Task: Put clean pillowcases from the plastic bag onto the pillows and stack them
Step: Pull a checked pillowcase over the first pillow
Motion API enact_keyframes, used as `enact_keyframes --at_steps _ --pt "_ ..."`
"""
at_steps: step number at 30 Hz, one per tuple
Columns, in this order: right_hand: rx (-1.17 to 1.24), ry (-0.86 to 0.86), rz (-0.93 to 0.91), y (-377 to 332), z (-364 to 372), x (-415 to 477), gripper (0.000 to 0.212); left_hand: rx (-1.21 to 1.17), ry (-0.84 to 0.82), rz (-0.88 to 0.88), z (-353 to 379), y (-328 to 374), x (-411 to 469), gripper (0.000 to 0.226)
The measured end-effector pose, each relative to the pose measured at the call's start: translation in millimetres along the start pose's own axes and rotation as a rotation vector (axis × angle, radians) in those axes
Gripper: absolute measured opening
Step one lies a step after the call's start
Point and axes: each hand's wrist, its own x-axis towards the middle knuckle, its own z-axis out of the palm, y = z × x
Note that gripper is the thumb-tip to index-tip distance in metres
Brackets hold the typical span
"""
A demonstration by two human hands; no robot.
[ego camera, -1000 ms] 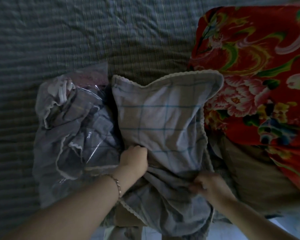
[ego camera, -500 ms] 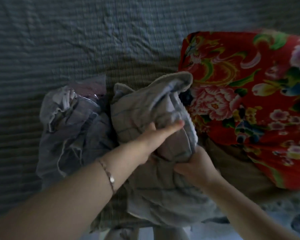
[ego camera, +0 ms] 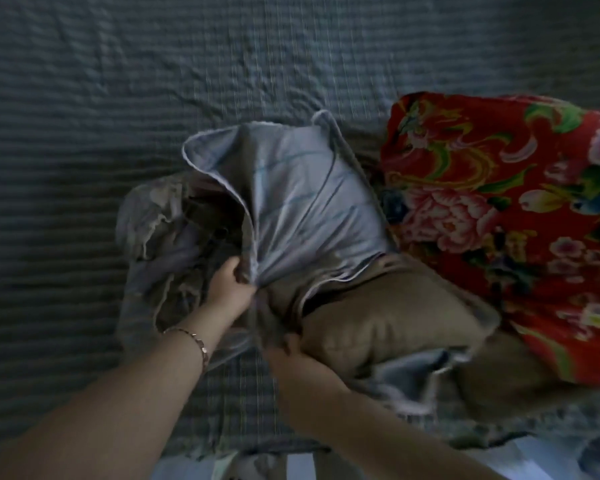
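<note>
We now have the pillowcase (ego camera: 305, 209) half over the pillow (ego camera: 378, 327), left hand (ego camera: 231, 289) and right hand (ego camera: 298, 362) pinching its hem; more pulling remains

The bag (ego camera: 160, 230) lies left of the left hand (ego camera: 227, 289); the pillowcase (ego camera: 302, 209) lies beyond both hands, over the pillow (ego camera: 378, 327) right of the right hand (ego camera: 298, 362).

Pale blue checked pillowcase (ego camera: 302, 202), tan pillow (ego camera: 378, 327), red floral quilt (ego camera: 499, 209).

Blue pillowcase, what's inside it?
A tan pillow, its near end poking out. The pillowcase covers the far end, so how deep it goes can't be seen.
</note>
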Motion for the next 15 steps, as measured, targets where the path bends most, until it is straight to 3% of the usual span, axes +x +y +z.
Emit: enact_keyframes --at_steps 1,3,5,7,9,11,13,15 --pt "0.258 -0.090 0.040 2 2 4 0.035 0.095 0.022 -0.004 -2 -14 6 0.028" --pt "0.668 0.102 0.132 19 9 6 0.031 0.196 0.018 0.050 1 -37 6 0.024" --pt "0.780 0.440 0.349 64 24 7 0.031 0.228 0.073 0.152 15 -45 -7 0.011" --pt "0.746 0.613 0.612 122 48 7 0.044 0.238 0.054 0.087 39 -56 -23 0.007" --pt "0.826 0.398 0.911 168 70 6 0.072 0.135 -0.124 -0.153 65 -71 -36 0.038" --pt "1.034 0.065 1.033 189 96 12 0.093 -0.030 -0.221 -0.402 84 -79 -46 0.066" --pt "1.092 -0.076 1.035 188 114 16 0.106 -0.035 -0.178 -0.477 94 -82 -46 0.071" --pt "1.049 -0.065 1.080 180 123 20 0.120 0.018 -0.170 -0.490 97 -83 -41 0.063"
